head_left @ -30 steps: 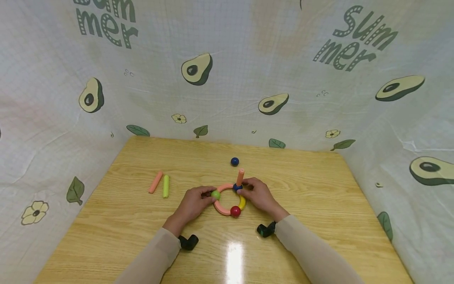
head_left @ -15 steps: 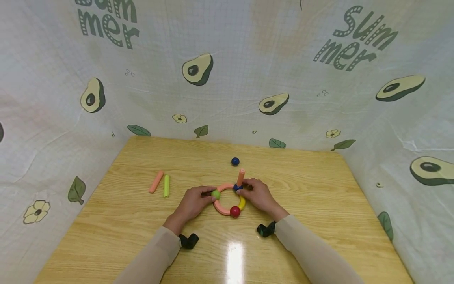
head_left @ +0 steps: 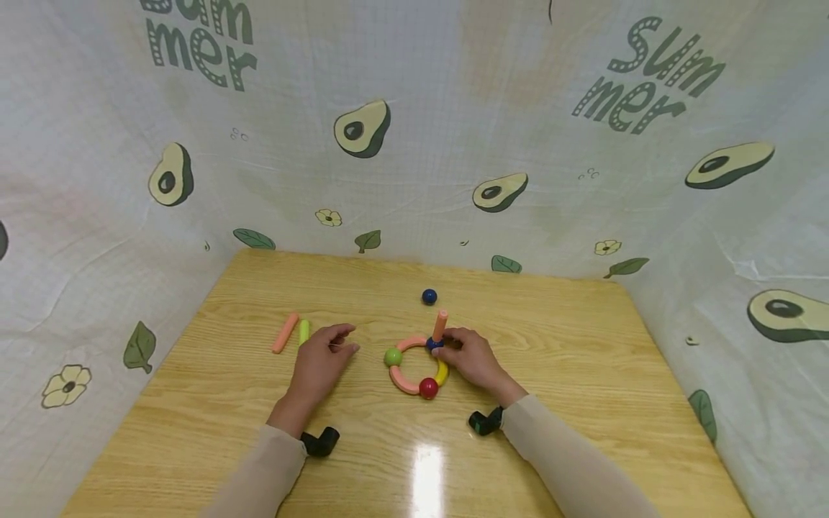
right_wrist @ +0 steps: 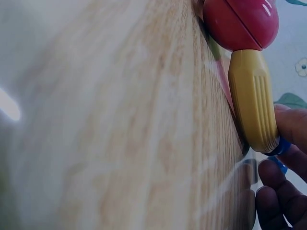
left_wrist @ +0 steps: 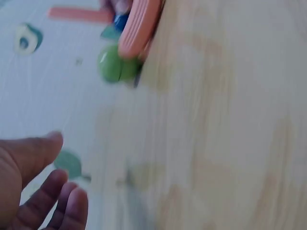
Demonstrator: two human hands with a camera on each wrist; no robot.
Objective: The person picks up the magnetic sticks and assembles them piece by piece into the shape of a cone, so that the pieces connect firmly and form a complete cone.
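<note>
On the table lies a ring of curved pieces joined by balls: a green ball [head_left: 393,357], a red ball [head_left: 428,388] and a dark blue ball [head_left: 435,345]. Two curved pieces are salmon, and the yellow curved piece [right_wrist: 252,100] runs from the red ball to the blue one. A salmon stick [head_left: 440,326] stands upright out of the blue ball. My right hand [head_left: 475,360] pinches that blue ball between thumb and fingers. My left hand [head_left: 322,361] holds nothing, its fingers loosely bent, left of the ring and overlapping the lower part of a lime stick [head_left: 304,331].
A second salmon stick [head_left: 285,333] lies left of the lime one. Behind the ring sits a loose dark blue ball [head_left: 429,296]. Printed cloth [head_left: 414,144] hangs around the back and sides of the wooden table [head_left: 550,324].
My left hand has let go of the green ball and moved left, over toward the lime stick. My right hand stays at the blue ball.
</note>
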